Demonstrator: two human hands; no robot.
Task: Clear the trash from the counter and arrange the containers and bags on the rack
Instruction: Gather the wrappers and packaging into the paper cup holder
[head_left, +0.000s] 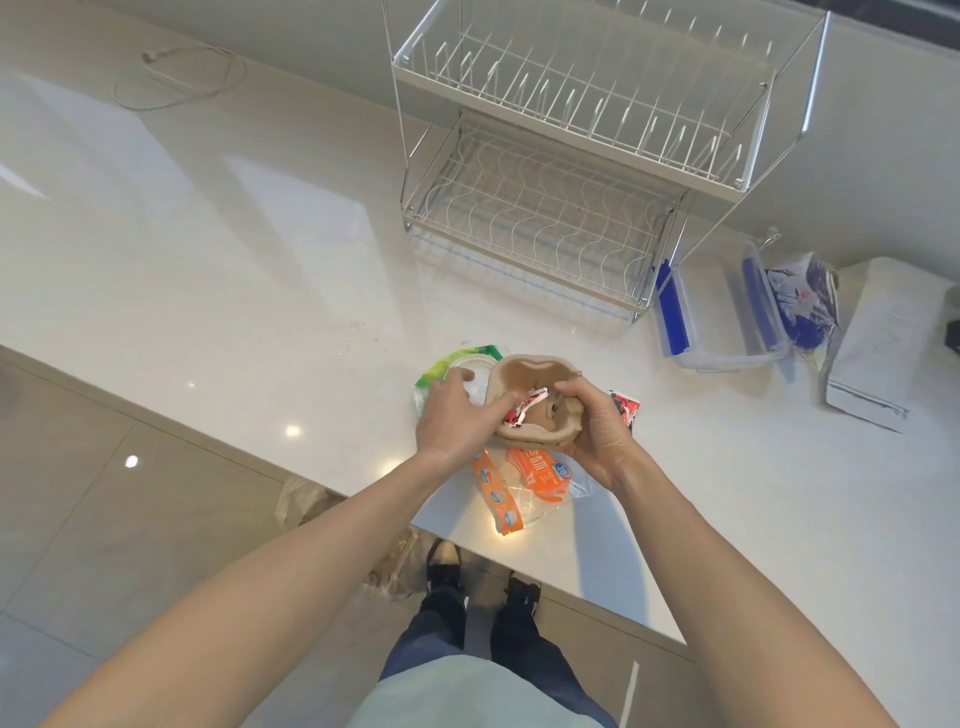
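A crumpled brown paper tray lies on the white counter near its front edge. My right hand grips its right rim. My left hand pinches a red-and-white wrapper inside the tray. Under my left hand lies a green-and-white packet. An orange plastic bag lies in front of the tray, and another red wrapper lies at the tray's right. The two-tier wire rack stands behind, bare. A clear container with blue clips and a blue-and-white bag sit right of the rack.
A white box lies at the far right. A white cable curls at the back left of the counter. A clear plastic bag hangs below the counter edge, above the tiled floor by my feet.
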